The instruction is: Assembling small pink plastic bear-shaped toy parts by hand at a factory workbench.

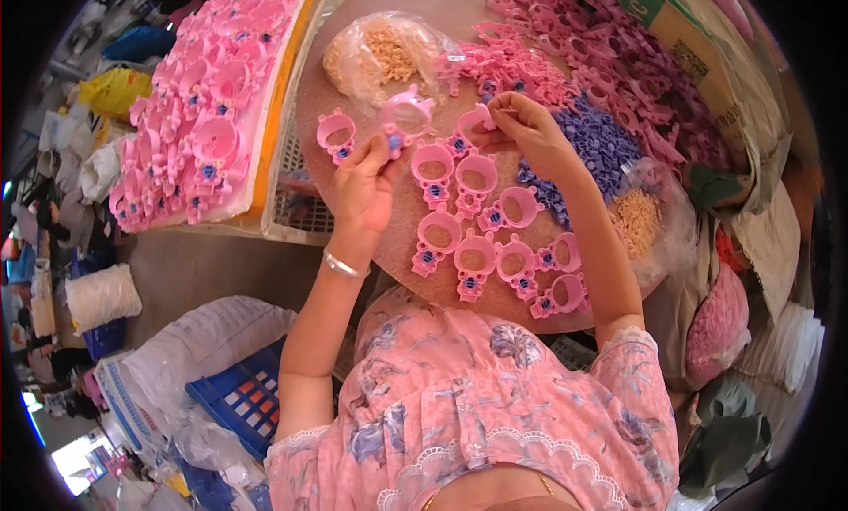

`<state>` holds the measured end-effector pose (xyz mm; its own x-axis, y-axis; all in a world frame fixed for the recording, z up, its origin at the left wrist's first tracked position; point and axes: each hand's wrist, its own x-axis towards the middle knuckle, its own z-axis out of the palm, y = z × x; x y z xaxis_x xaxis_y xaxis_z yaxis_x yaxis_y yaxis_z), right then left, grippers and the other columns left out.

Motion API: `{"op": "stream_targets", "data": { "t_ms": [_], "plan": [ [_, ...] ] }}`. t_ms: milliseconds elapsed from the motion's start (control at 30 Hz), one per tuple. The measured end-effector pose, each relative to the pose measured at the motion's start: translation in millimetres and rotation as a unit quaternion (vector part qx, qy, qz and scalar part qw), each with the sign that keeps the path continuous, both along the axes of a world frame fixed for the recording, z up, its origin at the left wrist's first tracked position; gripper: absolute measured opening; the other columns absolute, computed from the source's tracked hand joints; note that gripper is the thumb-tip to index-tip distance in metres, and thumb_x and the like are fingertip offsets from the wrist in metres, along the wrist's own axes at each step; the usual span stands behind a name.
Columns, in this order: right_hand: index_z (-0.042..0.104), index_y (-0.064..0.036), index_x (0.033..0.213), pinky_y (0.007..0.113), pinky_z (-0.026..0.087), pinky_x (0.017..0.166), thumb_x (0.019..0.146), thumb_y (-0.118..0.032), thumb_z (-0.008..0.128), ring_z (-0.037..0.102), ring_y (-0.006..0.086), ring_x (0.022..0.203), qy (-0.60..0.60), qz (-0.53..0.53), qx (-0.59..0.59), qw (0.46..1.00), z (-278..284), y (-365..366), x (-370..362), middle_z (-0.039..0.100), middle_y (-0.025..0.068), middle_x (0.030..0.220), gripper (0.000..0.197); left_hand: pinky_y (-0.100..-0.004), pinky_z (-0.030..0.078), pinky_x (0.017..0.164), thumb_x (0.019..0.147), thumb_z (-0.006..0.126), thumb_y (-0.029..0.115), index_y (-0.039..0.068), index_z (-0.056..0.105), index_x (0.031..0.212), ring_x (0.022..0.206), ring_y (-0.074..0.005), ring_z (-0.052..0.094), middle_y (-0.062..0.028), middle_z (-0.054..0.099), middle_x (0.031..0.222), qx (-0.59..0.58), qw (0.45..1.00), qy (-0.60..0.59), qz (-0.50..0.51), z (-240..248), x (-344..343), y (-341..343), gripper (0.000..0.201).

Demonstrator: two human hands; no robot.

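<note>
My left hand (364, 184) pinches a pink plastic ring-shaped part (408, 115) with small ears and a blue piece at its base, held above the round table (353, 3). To its right, my right hand (528, 133) has its thumb and fingers pressed together beside another pink ring part (473, 129). Whatever lies between those fingertips is too small to make out. Several similar pink rings with blue pieces (476, 257) lie spread between and below my hands. A single pink ring (336, 133) lies to the left of my left hand.
Small blue parts (596, 144) are heaped right of my right hand. Beyond are pink parts (521, 65) and a plastic bag of beige pieces (380, 56). Another beige bag (638, 221) sits at right. A tray heaped with pink rings (216, 140) stands at left, a blue crate (243, 401) below it.
</note>
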<state>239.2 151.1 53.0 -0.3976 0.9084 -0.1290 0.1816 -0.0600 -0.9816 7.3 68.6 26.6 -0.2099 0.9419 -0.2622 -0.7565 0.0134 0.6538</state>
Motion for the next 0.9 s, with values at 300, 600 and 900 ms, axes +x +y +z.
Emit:
{"op": "stream_targets", "data": {
  "t_ms": [300,600,900],
  "plan": [
    [0.062,0.0026,0.107,0.024,0.054,0.072,0.093,-0.011,0.06,0.066,0.0126,0.079,0.12,0.041,-0.037,0.991,15,-45,-30,0.068,0.0069,0.088,0.019,-0.034,0.057,0.084,0.092,0.06,0.01,-0.003,0.065,0.101,0.083,-0.0165,0.063,-0.0088,0.066,0.091,0.034,0.998,0.0,-0.049,1,16,7,0.017],
    [0.069,-0.0006,0.091,0.022,0.046,0.06,0.079,0.0,0.07,0.059,0.005,0.068,-0.084,-0.01,0.291,0.953,14,-57,-38,0.068,0.0044,0.079,0.013,-0.0325,0.058,0.081,0.092,0.059,0.009,-0.002,0.066,0.103,0.082,-0.0157,0.065,-0.0092,0.067,0.093,0.074,0.994,0.013,-0.077,0,17,0,0.017],
    [0.068,0.0001,0.087,0.022,0.047,0.059,0.079,-0.001,0.071,0.06,0.0055,0.068,-0.061,-0.019,0.268,0.961,20,-63,-39,0.068,0.0036,0.077,0.009,-0.0287,0.055,0.082,0.093,0.06,0.014,-0.003,0.064,0.11,0.087,-0.0144,0.065,-0.0084,0.068,0.098,0.12,0.982,0.124,-0.08,11,20,-8,0.024]
  ]
}}
